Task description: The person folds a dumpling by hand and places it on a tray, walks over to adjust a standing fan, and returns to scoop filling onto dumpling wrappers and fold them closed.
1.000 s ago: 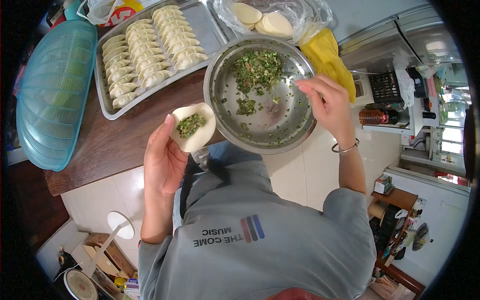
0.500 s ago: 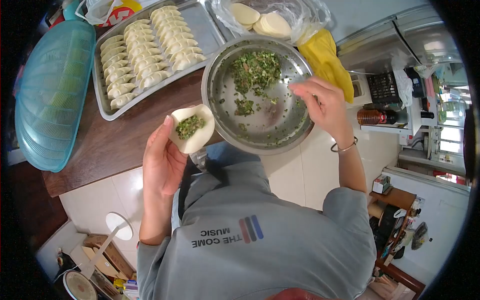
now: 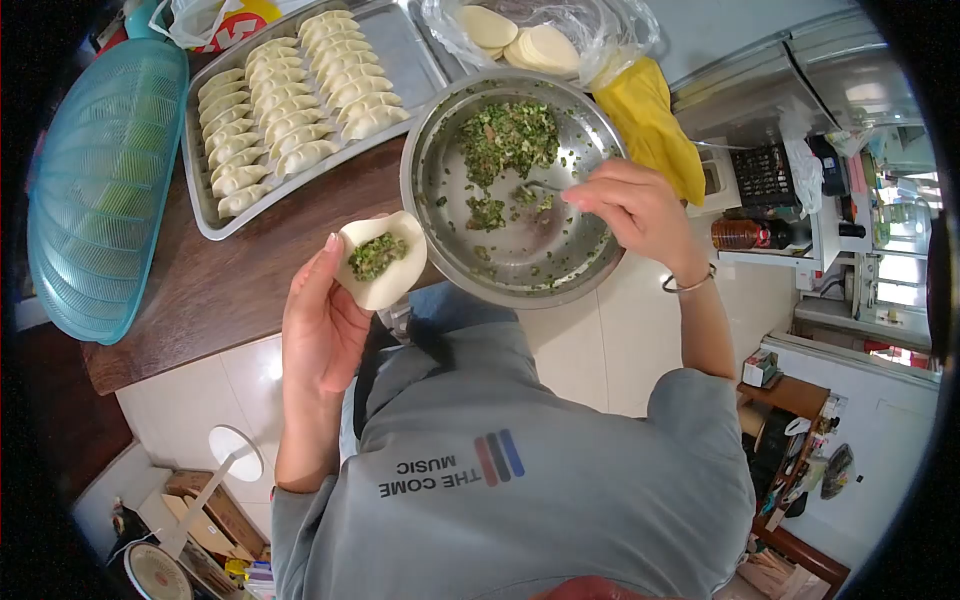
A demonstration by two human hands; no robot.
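Dough wrapper (image 3: 393, 282), round and pale, seems mid-filling, pinched in my left hand (image 3: 328, 325); my right hand (image 3: 642, 215) pinches a thin metal utensil (image 3: 541, 185) over the round steel bowl (image 3: 520, 258). Level support matters next.

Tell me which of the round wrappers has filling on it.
The wrapper in the left hand: it carries a mound of green filling. The other wrappers, stacked in the clear plastic bag, show no filling on them.

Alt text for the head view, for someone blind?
A person's left hand holds a round wrapper topped with green filling; the right hand holds a utensil over a metal bowl of more filling, beside a tray of dumplings.
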